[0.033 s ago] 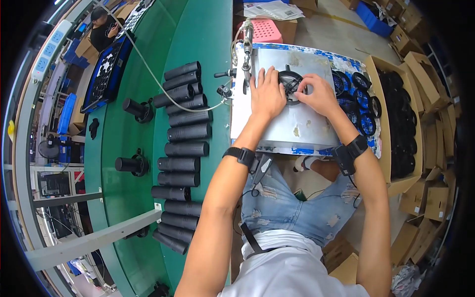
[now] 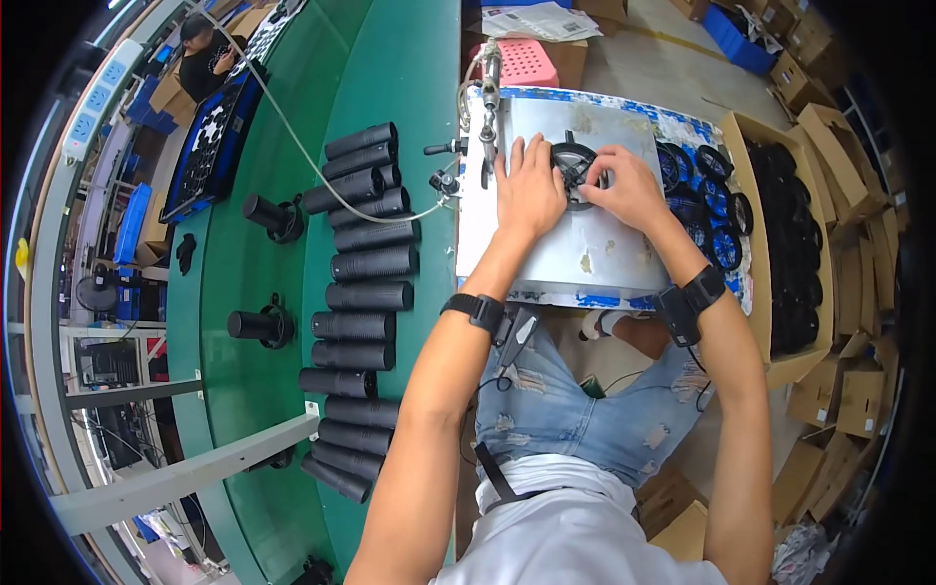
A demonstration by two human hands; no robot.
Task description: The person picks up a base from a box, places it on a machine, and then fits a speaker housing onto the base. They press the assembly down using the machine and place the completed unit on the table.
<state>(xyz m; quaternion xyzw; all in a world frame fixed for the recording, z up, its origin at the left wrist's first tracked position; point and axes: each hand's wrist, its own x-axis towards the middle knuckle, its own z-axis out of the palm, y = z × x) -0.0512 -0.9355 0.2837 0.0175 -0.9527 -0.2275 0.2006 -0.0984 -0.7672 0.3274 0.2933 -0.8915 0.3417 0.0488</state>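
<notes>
A black spoked wheel [image 2: 575, 150] lies on a metal plate [image 2: 604, 239] on the small work table. My left hand [image 2: 531, 193] rests flat at the wheel's left side, fingers stretched out, its thumb reaching to the rim. My right hand [image 2: 627, 190] bends over the wheel's right side with thumb and fingertips pinched near the hub. Whatever sits between those fingertips is too small and covered to name. Just left of my left hand stands a metal press-like fixture [image 2: 489, 107] with a hose.
More black wheels [image 2: 715, 161] lie at the table's right, beside a cardboard box [image 2: 759, 336] of dark parts. Black ribbed tubes [image 2: 369, 268] line the green bench [image 2: 419, 58] to the left. A pink perforated stool [image 2: 526, 60] stands beyond. Far left, a person [image 2: 203, 63] sits.
Both hands stay at the wheel. My right fingertips have shifted very slightly lower and left near the hub; otherwise the scene looks the same.
</notes>
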